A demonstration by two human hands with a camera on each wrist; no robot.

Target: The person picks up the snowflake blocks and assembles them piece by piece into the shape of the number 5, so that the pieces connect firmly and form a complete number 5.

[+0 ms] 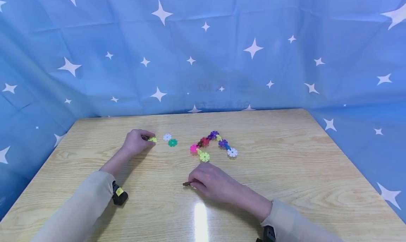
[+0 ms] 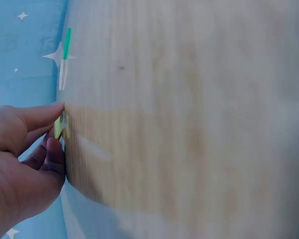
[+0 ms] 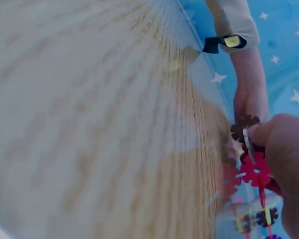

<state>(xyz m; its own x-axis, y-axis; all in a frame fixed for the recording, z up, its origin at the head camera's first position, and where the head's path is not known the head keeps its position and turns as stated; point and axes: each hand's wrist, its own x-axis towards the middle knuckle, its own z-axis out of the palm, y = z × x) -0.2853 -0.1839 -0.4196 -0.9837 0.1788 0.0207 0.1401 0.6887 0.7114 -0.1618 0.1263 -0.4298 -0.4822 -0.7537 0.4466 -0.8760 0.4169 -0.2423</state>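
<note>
My left hand (image 1: 138,141) is at the far left of the table, its thumb and fingers closing around a yellow snowflake disc (image 1: 153,139). In the left wrist view the yellow disc (image 2: 58,126) shows edge-on between finger and thumb. Nearer the front, my right hand (image 1: 215,182) pinches a brown snowflake disc (image 1: 186,183). In the right wrist view a white disc is slotted against this brown disc (image 3: 244,128). A red disc (image 3: 256,172) and more linked discs show below; the hand hides how they join.
Right of my left hand lie a white disc (image 1: 167,137) and a green disc (image 1: 172,143). Behind my right hand an arched chain of joined snowflake discs (image 1: 223,143) lies on the wooden table (image 1: 285,157). A blue star-patterned curtain (image 1: 206,58) hangs behind.
</note>
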